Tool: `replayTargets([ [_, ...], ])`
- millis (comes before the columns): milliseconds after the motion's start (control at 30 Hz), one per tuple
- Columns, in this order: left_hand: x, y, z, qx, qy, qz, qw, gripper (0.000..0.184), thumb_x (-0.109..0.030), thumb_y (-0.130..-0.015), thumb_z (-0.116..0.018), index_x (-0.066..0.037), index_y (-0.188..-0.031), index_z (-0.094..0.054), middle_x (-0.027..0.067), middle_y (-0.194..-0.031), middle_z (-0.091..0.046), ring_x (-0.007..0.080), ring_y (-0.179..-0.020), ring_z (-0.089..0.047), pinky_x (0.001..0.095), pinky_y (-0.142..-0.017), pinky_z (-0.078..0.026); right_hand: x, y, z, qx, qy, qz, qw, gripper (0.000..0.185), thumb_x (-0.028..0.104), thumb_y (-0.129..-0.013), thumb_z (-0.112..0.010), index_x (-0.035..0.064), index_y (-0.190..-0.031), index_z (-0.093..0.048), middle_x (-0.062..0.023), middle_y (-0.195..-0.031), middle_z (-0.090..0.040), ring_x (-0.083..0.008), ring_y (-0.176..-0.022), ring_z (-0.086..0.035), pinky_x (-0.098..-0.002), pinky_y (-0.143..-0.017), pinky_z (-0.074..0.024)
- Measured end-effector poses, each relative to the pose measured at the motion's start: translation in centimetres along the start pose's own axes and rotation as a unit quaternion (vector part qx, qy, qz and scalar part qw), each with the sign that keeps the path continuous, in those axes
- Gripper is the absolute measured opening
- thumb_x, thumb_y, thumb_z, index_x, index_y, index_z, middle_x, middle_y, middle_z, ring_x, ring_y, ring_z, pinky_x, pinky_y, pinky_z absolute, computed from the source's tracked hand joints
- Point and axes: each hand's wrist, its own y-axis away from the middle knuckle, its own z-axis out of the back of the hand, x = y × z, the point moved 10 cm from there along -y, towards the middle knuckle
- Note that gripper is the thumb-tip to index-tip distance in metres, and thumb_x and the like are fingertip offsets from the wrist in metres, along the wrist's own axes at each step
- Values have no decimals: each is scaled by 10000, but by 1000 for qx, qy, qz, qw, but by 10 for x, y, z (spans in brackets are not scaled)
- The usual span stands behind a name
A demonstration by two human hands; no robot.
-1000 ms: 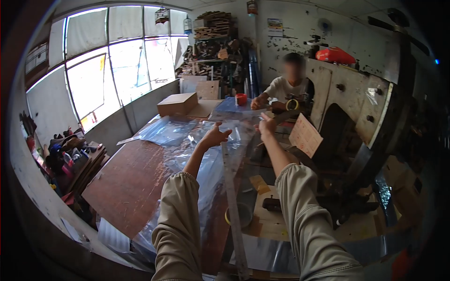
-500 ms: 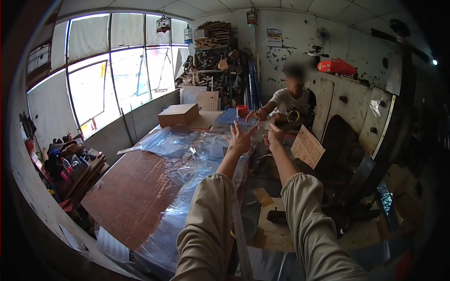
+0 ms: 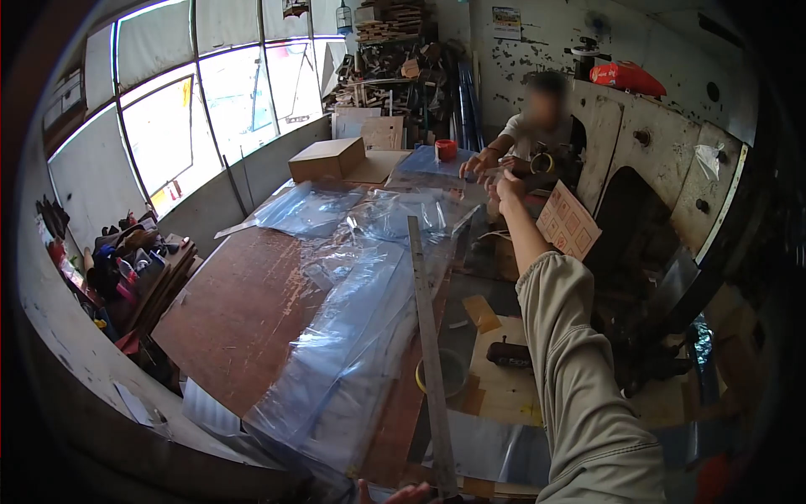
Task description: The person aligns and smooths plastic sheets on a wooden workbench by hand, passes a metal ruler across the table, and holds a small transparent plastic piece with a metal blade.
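Note:
My right hand (image 3: 509,188) is stretched out over the far side of the work area, its fingers closed. A small pale or see-through bit shows at its fingertips, too blurred to name. Close by is the hand of a co-worker (image 3: 480,163); whether the two touch I cannot tell. My left hand (image 3: 401,494) shows only as fingertips at the bottom edge, apart from one another. Beside it lies the lower end of a long metal straightedge (image 3: 431,353). Clear plastic sheets (image 3: 353,311) cover much of the brown table (image 3: 243,328) to the left.
A cardboard box (image 3: 326,160) and a red container (image 3: 445,150) stand at the far end. On the right are a large machine (image 3: 663,155), a printed board (image 3: 568,220), a dark block (image 3: 510,354) and a tape roll (image 3: 443,373). Piled scraps (image 3: 126,269) lie at left.
My left hand has dropped from the far middle to the bottom edge by the straightedge. My right hand has reached further forward, towards the co-worker's hand. The view has tilted down.

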Motion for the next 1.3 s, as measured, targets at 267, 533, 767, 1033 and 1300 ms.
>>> replayTargets([
  [267, 2, 18, -21, 14, 391, 403, 827, 457, -131, -849, -570, -243, -1288, -508, 73, -1413, -423, 231, -1295, -409, 640, -1077, -114, 9, -35, 7, -127, 210, 153, 957, 446, 174, -885, -507, 154, -1330, -482, -171, -1029, -614, -237, -842, -609, -378, -681, -510],
  [533, 107, -6, 12, -10, 314, 457, 832, 328, -101, -870, -556, -188, -1185, -583, 86, -1266, -564, 250, -1141, -561, 510, -1062, -272, 37, 89, -2, -202, 280, 200, 917, 371, 137, -790, -573, 14, -1125, -469, -226, -1143, -482, -362, -1062, -522, -478, -912, -432],
  [767, 148, 48, 7, 132, 248, 580, 765, 293, -139, -869, -567, -144, -1160, -606, 125, -1110, -632, 278, -995, -627, 418, -874, -471, -75, 116, 3, -50, 260, -32, 964, 345, 108, -794, -586, -73, -1075, -498, -213, -1009, -579, -309, -843, -638, -435, -674, -549],
  [1033, 276, 19, 14, -160, 164, 594, 771, 91, -99, -861, -632, -105, -950, -651, 103, -752, -669, 208, -598, -659, 307, -492, -474, -121, 229, -65, 279, 447, -49, 849, 508, 322, -713, -797, -57, -970, -578, -170, -875, -646, -246, -747, -661, -380, -575, -566],
  [1300, 356, -50, -48, -228, 224, 552, 770, 221, -126, -884, -603, -83, -1099, -568, 149, -853, -689, 288, -796, -691, 336, -625, -553, -102, 227, -63, 204, 46, -134, 969, 407, 56, -869, -572, -25, -1195, -342, -106, -745, -524, -222, -544, -584, -365, -397, -491],
])
